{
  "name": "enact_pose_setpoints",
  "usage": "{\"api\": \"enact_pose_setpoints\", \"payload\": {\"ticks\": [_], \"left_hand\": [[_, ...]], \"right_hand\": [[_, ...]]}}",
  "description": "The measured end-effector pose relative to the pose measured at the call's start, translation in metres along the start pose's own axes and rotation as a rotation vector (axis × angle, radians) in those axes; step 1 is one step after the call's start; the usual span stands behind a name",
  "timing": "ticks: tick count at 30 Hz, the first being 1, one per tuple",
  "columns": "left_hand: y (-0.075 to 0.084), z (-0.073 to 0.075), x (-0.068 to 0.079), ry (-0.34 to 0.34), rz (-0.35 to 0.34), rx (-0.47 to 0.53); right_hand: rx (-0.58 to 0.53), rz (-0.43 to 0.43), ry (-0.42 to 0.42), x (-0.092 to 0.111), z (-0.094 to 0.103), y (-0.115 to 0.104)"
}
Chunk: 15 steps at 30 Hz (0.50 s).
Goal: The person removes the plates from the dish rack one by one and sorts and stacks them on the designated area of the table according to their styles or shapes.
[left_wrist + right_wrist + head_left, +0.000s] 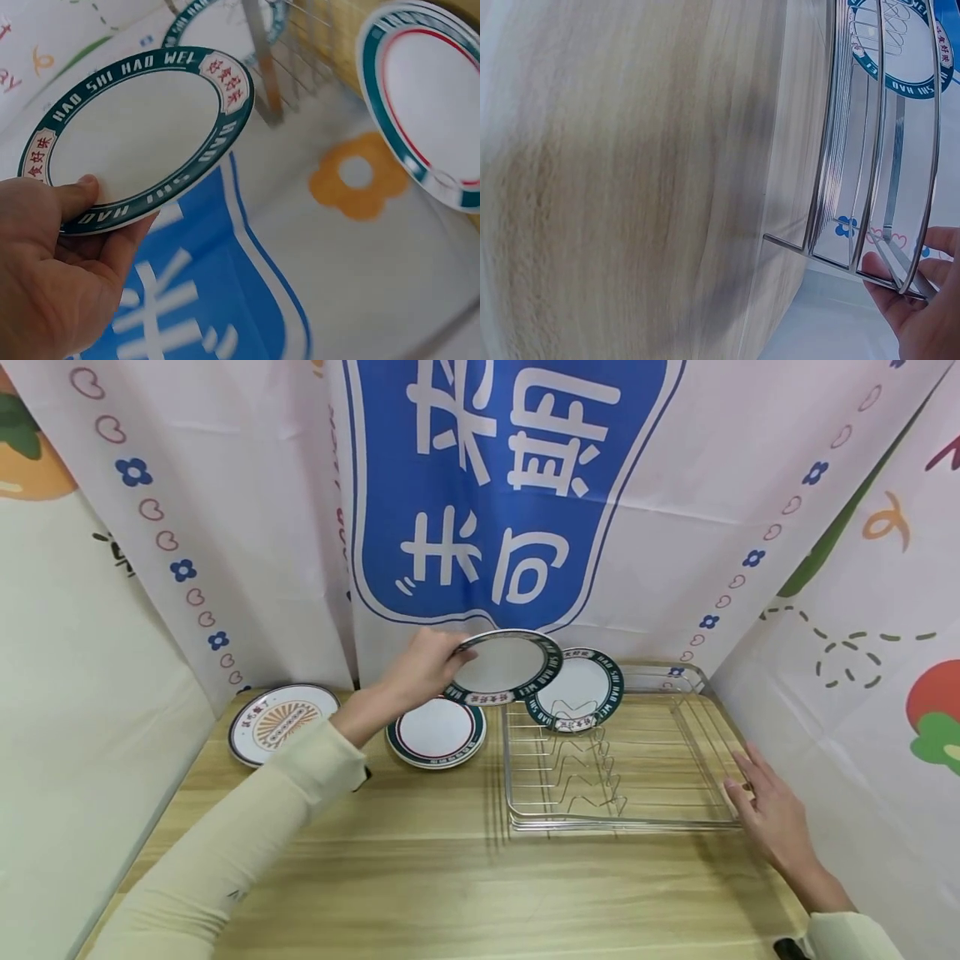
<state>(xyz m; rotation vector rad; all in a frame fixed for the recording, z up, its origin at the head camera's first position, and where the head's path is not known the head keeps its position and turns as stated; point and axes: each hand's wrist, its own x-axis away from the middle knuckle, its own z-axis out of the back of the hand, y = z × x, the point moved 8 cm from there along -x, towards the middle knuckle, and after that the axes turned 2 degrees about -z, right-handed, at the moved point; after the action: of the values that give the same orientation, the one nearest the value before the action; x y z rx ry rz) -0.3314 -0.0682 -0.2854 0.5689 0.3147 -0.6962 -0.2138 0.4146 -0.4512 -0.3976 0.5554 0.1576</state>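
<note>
My left hand (422, 670) pinches the rim of a white plate (504, 665) with a dark green lettered border. In the left wrist view the thumb lies on the plate's face and the fingers go beneath it. The plate is tilted in the air, left of a wire dish rack (622, 822). Another green-rimmed plate (579, 683) stands on edge at the rack's back left, partly overlapped by the held one. At the rack's right side, my right hand (777, 817) grips the metal frame, thumb and fingers around its corner in the right wrist view.
Below the left forearm, a small stack of green-rimmed plates (437, 735) lies on the wooden table (420, 893). Farther left is a plate with an orange sunburst (283, 720), partly covered by the sleeve. Printed cloth (262, 527) hangs close behind the rack.
</note>
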Motion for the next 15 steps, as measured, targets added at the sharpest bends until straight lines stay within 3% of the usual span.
{"api": "enact_pose_setpoints", "payload": {"ticks": [7,15], "left_hand": [[-0.035,0.034,0.049,0.000,0.089,-0.062],[-0.069,0.059,0.105,-0.114,0.232,-0.071]], "right_hand": [[0.003,-0.001,-0.003,0.002,0.001,-0.001],[0.012,-0.002,0.001,0.001,0.001,0.001]]}}
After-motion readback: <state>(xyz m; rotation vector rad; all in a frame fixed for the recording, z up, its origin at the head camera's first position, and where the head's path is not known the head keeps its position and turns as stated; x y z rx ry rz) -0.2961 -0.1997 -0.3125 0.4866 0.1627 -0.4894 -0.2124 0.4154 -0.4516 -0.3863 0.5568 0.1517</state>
